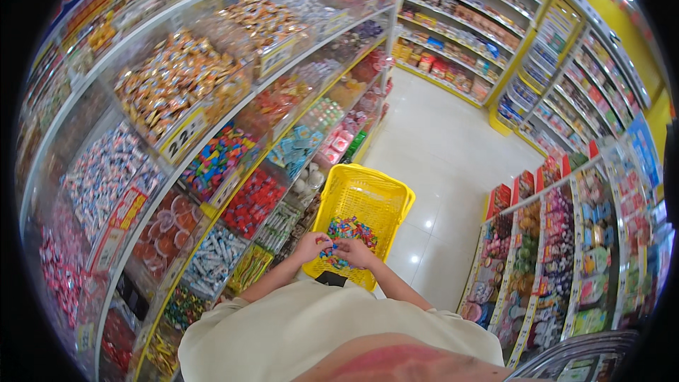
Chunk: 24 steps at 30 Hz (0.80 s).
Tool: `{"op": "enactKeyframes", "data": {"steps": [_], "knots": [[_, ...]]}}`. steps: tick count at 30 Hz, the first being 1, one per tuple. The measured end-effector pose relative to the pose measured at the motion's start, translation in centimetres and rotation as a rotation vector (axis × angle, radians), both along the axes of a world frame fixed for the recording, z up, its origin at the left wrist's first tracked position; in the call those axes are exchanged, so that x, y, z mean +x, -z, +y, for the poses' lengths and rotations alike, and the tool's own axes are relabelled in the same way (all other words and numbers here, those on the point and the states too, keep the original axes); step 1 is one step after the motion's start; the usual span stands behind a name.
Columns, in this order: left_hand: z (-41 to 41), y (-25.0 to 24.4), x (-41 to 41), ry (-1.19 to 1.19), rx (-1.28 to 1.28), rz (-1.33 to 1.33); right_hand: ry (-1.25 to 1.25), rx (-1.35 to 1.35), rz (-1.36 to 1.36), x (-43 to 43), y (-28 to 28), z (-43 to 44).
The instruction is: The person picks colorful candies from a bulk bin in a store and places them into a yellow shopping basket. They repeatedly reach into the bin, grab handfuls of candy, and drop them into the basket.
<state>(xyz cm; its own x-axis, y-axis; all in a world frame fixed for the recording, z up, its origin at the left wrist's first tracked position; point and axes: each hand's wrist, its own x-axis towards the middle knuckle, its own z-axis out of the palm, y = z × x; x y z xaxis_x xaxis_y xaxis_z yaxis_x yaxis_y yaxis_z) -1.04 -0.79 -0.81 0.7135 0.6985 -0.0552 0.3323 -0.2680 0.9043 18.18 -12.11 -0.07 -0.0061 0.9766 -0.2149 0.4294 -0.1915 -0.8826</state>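
A yellow plastic shopping basket stands right in front of me, with a heap of small wrapped candies in many colours at its near end. My left hand is over the basket's left rim with its fingers curled. Close beside it, my right hand is above the candies, its fingers bent towards the left hand. Small coloured bits show at the fingertips; whether they are held or lie behind is too small to tell. A dark object sits at the basket's near edge, partly hidden by my shirt.
On the left rises a tiered display of clear candy bins; one holds gold-wrapped candies, another red-wrapped candies, another multicoloured candies. A tiled floor runs between it and the snack shelves on the right. More stocked shelves line the back.
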Motion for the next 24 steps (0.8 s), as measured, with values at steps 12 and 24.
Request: {"op": "enactKeyframes", "data": {"steps": [12, 24], "knots": [[0.5, -6.2, -6.0, -0.246, 0.037, -0.216, -0.273, 0.238, -0.103, -5.1, -5.9, 6.6], [4.4, -20.1, -10.6, -0.334, 0.312, -0.325, -0.217, 0.604, -0.094, -10.4, -16.4, 17.4]]}}
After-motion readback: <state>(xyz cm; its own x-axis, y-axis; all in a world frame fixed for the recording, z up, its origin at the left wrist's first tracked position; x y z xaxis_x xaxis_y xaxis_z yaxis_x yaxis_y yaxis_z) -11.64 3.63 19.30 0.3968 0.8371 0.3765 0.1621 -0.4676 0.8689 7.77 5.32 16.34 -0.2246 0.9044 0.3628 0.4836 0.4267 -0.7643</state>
